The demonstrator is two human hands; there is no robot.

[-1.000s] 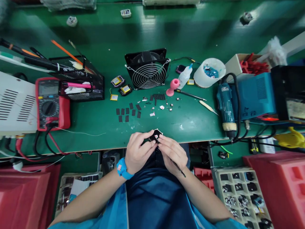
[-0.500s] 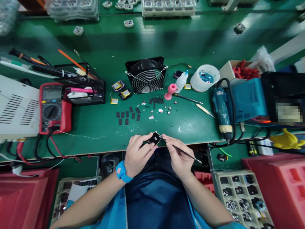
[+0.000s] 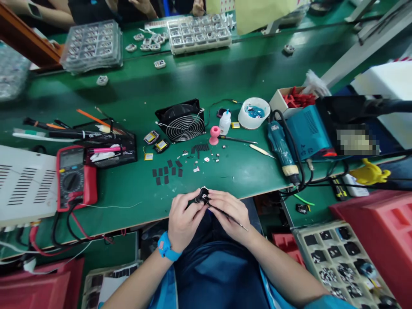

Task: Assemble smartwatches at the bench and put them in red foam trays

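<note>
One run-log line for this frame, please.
left hand: grips small black part | right hand: holds tweezers, touching part | green bench

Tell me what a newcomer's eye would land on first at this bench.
First, the two hands at the near edge of the green bench: the left hand and right hand pinch a small black part, the right also gripping thin tweezers. Then the black fan standing mid-bench, and the red multimeter to the left.
</note>
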